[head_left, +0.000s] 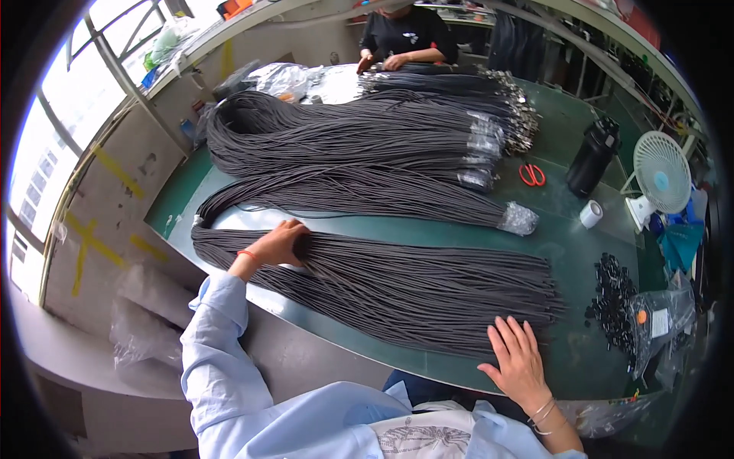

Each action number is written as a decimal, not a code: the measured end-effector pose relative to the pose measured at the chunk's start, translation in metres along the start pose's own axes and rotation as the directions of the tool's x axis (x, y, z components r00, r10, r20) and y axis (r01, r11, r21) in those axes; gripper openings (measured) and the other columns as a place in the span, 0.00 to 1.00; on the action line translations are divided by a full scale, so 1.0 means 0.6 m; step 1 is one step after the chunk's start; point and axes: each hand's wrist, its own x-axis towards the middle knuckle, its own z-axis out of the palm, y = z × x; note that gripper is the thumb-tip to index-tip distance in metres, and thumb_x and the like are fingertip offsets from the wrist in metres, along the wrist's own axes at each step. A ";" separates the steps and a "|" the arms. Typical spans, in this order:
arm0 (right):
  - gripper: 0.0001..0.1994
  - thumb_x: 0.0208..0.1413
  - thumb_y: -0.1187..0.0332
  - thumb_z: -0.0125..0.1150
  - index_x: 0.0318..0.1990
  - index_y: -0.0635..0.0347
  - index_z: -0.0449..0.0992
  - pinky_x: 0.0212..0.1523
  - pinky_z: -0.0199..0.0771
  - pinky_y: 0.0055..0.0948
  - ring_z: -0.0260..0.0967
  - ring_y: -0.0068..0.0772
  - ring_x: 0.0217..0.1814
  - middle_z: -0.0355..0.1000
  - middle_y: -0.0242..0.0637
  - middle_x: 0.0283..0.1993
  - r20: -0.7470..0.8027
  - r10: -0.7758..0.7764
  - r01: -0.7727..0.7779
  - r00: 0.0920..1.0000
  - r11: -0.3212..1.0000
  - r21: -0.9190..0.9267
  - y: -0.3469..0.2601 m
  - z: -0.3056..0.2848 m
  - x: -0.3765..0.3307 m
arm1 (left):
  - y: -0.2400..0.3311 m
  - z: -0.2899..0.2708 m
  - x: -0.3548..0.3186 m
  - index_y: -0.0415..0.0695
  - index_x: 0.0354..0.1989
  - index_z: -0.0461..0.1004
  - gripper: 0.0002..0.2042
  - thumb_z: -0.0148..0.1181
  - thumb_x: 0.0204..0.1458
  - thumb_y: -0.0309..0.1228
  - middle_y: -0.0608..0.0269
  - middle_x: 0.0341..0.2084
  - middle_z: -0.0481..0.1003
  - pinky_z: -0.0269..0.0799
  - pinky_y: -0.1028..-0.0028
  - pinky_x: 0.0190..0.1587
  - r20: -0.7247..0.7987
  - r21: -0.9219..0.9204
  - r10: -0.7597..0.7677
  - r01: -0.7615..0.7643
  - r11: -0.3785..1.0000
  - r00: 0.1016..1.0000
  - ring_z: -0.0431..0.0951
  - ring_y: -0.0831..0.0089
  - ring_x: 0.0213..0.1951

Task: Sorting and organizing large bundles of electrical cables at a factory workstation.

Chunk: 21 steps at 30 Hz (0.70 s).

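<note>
A wide bundle of dark grey cables lies spread across the table in front of me, its loose ends fanned out at the right. My left hand is closed around part of this bundle near its left bend. The thumb and fingers press into the strands, and the fingertips are partly hidden. At the near right, beside the cable ends, my right hand lies flat with fingers spread, its fingertips touching the edge of the bundle. Just beyond is another cable bundle, its right end wrapped in clear plastic.
Farther back lie a looped cable stack and cables with metal ends, where a co-worker's hands rest. Toward the right are red-handled scissors, a black bottle, a white roll, a fan and small black parts.
</note>
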 end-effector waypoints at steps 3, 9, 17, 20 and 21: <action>0.35 0.52 0.53 0.67 0.66 0.59 0.65 0.73 0.52 0.50 0.55 0.48 0.72 0.59 0.45 0.70 -0.011 -0.084 0.084 0.996 0.995 0.048 -0.027 0.000 0.021 | 0.155 0.018 0.088 0.38 0.55 0.69 0.38 0.77 0.31 0.37 0.52 0.52 0.66 0.63 0.63 0.63 0.024 0.004 0.249 -0.249 0.968 0.968 0.66 0.53 0.56; 0.34 0.53 0.53 0.66 0.66 0.57 0.65 0.72 0.53 0.48 0.56 0.47 0.73 0.59 0.45 0.70 -0.092 -0.213 0.223 0.973 0.969 0.106 -0.082 0.033 0.070 | 0.416 0.093 0.237 0.32 0.55 0.68 0.40 0.73 0.34 0.45 0.51 0.55 0.66 0.60 0.62 0.64 -0.074 0.107 0.610 -0.602 0.791 0.789 0.65 0.53 0.58; 0.36 0.55 0.52 0.64 0.68 0.59 0.61 0.72 0.53 0.49 0.55 0.48 0.73 0.59 0.46 0.70 -0.138 -0.104 0.136 0.985 0.960 0.244 -0.081 0.063 0.096 | 0.556 0.088 0.288 0.32 0.55 0.69 0.38 0.72 0.35 0.43 0.49 0.54 0.67 0.63 0.64 0.62 0.071 -0.022 0.699 -0.700 0.714 0.711 0.66 0.54 0.58; 0.37 0.55 0.50 0.63 0.68 0.59 0.61 0.73 0.52 0.48 0.54 0.48 0.73 0.58 0.47 0.70 -0.122 -0.146 0.171 0.982 0.958 0.229 -0.075 0.081 0.104 | 0.557 0.097 0.294 0.33 0.54 0.69 0.36 0.72 0.37 0.41 0.48 0.53 0.68 0.67 0.64 0.58 0.034 -0.023 0.703 -0.703 0.711 0.710 0.69 0.53 0.56; 0.37 0.56 0.50 0.63 0.69 0.58 0.61 0.73 0.52 0.48 0.54 0.48 0.73 0.57 0.48 0.71 -0.115 -0.165 0.187 0.980 0.958 0.219 -0.070 0.083 0.107 | 0.559 0.108 0.287 0.34 0.53 0.69 0.34 0.72 0.37 0.40 0.48 0.50 0.70 0.70 0.63 0.55 0.022 -0.049 0.680 -0.679 0.733 0.733 0.71 0.52 0.53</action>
